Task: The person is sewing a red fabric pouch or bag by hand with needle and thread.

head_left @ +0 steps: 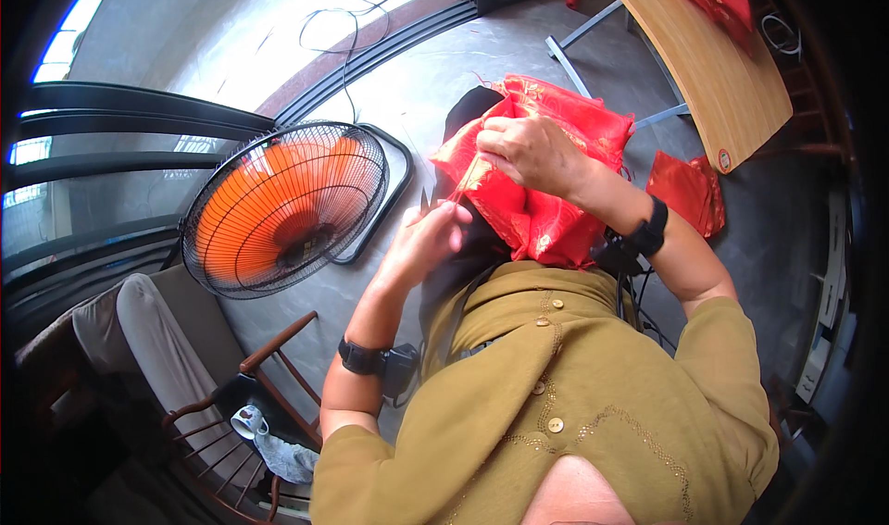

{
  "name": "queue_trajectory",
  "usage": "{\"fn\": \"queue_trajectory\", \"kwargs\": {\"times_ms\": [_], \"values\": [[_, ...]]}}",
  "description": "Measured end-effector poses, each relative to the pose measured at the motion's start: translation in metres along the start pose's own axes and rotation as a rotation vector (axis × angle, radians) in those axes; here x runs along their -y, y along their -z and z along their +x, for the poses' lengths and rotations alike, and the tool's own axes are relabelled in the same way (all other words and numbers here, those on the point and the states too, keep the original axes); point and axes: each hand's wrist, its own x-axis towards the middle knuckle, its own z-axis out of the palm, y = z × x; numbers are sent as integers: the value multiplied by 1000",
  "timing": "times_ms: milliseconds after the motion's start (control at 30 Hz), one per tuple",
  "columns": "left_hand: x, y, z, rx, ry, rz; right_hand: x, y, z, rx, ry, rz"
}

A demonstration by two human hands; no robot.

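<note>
Red patterned fabric with gold motifs and loose threads is bunched on my lap, over dark cloth. My right hand is closed on the fabric's upper left part, pinching it. My left hand is closed just below and left of it, holding small metal snips with the blades pointing up, beside red threads that stretch down from the fabric. The snips' handle is mostly hidden by the fingers.
An orange-bladed floor fan stands left, its cord running toward the sliding door frame. A wooden table is at upper right, more red fabric below it. A wooden chair and grey sofa are at lower left.
</note>
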Motion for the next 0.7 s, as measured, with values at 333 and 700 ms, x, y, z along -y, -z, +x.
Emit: {"fn": "queue_trajectory", "kwargs": {"times_ms": [333,700], "values": [[-17,-7,-7,-4,-66,120,48,48,-17,28,-188,407],[-14,-10,-9,-13,-55,148,51,15,-15,166,-112,88]]}}
